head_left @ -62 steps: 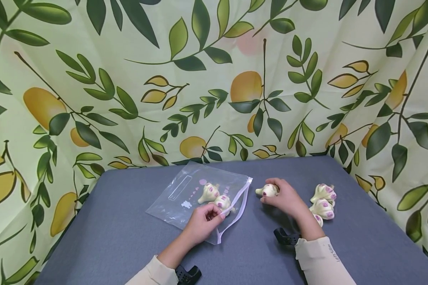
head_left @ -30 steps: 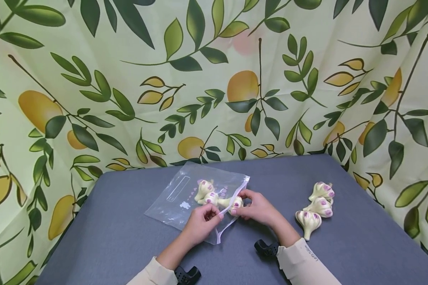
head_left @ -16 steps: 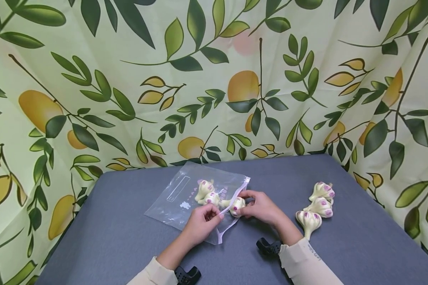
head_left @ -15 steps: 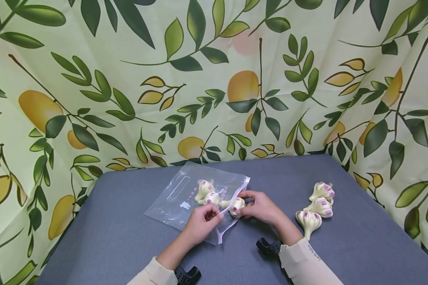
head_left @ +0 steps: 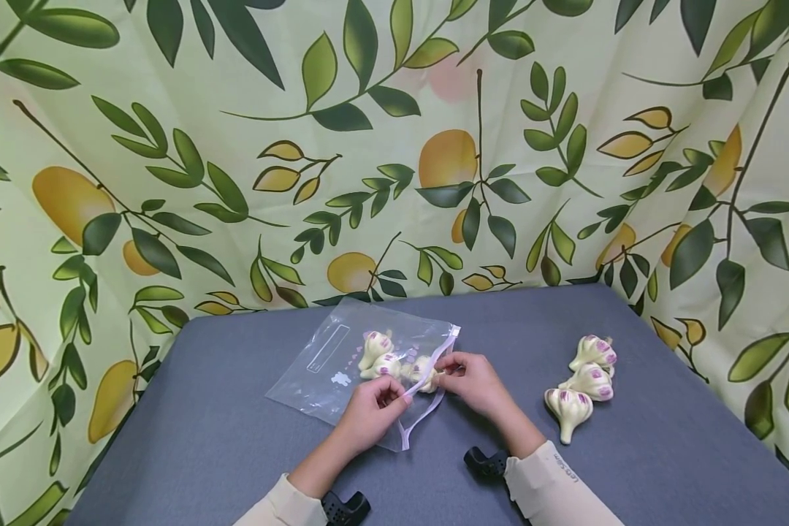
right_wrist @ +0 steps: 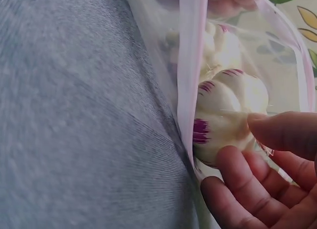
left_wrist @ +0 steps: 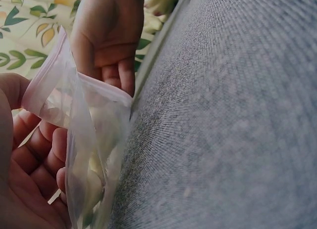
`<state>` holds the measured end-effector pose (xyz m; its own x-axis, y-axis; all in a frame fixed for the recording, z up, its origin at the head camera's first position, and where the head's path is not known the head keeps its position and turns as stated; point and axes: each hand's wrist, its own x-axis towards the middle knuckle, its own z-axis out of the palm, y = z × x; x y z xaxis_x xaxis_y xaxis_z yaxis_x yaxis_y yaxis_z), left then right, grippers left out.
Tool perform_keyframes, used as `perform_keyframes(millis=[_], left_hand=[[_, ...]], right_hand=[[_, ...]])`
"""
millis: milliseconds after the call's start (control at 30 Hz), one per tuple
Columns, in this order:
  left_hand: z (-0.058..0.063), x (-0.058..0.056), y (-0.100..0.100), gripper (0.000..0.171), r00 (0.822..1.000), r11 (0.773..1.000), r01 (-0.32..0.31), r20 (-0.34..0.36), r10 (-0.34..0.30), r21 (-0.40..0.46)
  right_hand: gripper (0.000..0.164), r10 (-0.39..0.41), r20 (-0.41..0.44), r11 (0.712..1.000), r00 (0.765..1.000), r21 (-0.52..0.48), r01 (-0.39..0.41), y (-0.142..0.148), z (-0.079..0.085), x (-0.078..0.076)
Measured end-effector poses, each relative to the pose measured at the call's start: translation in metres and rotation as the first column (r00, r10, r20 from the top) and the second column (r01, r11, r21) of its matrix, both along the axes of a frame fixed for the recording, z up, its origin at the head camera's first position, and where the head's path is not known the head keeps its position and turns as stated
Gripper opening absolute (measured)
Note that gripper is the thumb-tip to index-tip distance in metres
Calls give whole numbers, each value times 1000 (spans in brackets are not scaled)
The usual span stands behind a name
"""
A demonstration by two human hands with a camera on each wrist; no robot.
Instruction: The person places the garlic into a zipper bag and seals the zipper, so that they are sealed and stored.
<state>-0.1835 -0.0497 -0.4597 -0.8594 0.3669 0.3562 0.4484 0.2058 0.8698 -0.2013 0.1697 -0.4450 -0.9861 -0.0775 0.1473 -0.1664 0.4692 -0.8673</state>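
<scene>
A clear zip bag [head_left: 322, 365] with a pinkish-white zip edge [head_left: 432, 367] lies on the table, its mouth facing right. My left hand [head_left: 371, 413] pinches the near part of that edge between thumb and fingers. Inside the bag rest two purple-streaked garlic bulbs [head_left: 375, 347]. Another garlic bulb [right_wrist: 225, 113] sits just within the mouth. My right hand [head_left: 470, 381] reaches to the mouth and holds this bulb by its root end; in the right wrist view the thumb [right_wrist: 280, 132] touches it and the other fingers curl beneath. The index fingertip is hidden there.
Several more garlic bulbs [head_left: 588, 381] lie bunched on the right side of the grey table [head_left: 230, 409]. A leaf-and-fruit patterned curtain [head_left: 394, 161] hangs behind the table and along its sides.
My right hand has brought a garlic bulb leftward from the table to the bag's mouth and pushed it inside past the zip edge. The left hand has kept its hold on the bag.
</scene>
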Motion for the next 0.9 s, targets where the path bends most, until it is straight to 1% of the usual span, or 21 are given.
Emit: perform_keyframes(millis=[67,167,233,333,433,467,533,633,700,767,800,833,900], left_hand=[[0,0,0,10,1000,1000,3,4,-3,2],[1,0,0,10,1000,1000,3,21,-3,9],[1,0,0,9,999,1000,-2,33,2,9],[1,0,1,8,999,1000,-11,43,11,-2],[2,1,2,8,999,1000,-15,43,16,-18],[4,2,2,8,999,1000,-13,42,14,-20],[12,6,1,8,999,1000,-6,41,7,-17],[25,13,1,8,999,1000,3,45,-3,-8],[32,17,1,9,999,1000,7,35,-7,5],[34,18,1,9,1000,1000,5,28,-5,9],[35,18,1,9,1000,1000,5,22,-5,13],[35,19,1,9,1000,1000,6,18,-6,16],[35,18,1,9,1000,1000,6,21,-6,17]], right_hand=[[17,30,-15,1000,999,2,-29,-1,-1,0],[23,102,-15,995,995,-7,-102,-3,-3,1],[29,172,-6,985,985,2,-172,-5,-4,2],[37,263,12,964,965,45,-263,-8,-5,5],[41,307,21,948,952,81,-308,-11,-6,7],[41,308,23,948,951,83,-308,-11,-5,7],[42,301,16,950,953,80,-302,-10,-3,7],[44,265,28,961,964,74,-266,-3,4,5],[46,231,39,967,972,97,-234,5,12,4],[42,183,43,963,982,193,-188,17,23,5],[40,161,45,955,986,247,-167,24,30,7],[38,136,44,942,990,305,-143,32,37,8],[34,93,21,905,995,414,-93,51,50,13]])
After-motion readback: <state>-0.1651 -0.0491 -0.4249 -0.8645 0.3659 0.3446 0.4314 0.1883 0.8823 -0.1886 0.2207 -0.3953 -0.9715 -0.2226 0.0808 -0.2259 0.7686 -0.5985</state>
